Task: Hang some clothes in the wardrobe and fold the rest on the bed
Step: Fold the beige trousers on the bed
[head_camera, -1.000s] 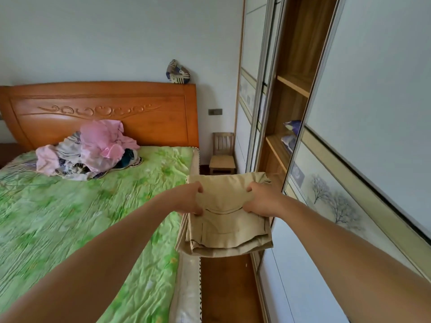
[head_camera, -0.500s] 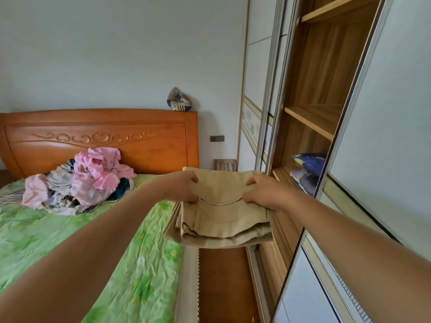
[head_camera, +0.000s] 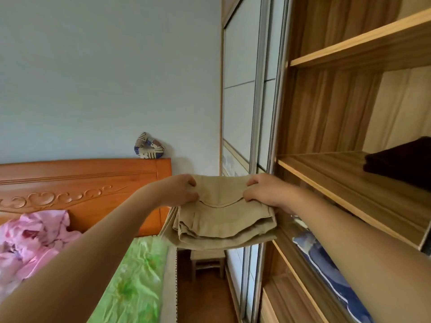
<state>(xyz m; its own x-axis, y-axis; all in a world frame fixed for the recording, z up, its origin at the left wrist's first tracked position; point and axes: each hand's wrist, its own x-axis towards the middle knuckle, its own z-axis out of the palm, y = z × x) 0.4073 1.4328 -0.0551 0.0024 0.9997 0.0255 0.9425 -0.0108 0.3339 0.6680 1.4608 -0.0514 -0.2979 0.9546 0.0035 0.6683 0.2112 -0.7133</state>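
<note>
I hold a folded pair of beige trousers in the air between the bed and the wardrobe. My left hand grips its left side and my right hand grips its right side, thumbs on top. The open wooden wardrobe stands at the right, with a bare stretch of shelf just right of my right hand. A pile of unfolded clothes, mostly pink, lies on the green bed sheet at the lower left.
A dark folded cloth lies on the same shelf farther right. Blue folded fabric lies on the shelf below. The sliding door frame stands left of the opening. A small wooden stool sits on the floor beyond the bed. The orange headboard carries a patchwork item.
My view has swung up and right toward the wardrobe. Both hands have lifted the folded trousers higher, to the level of the middle shelf.
</note>
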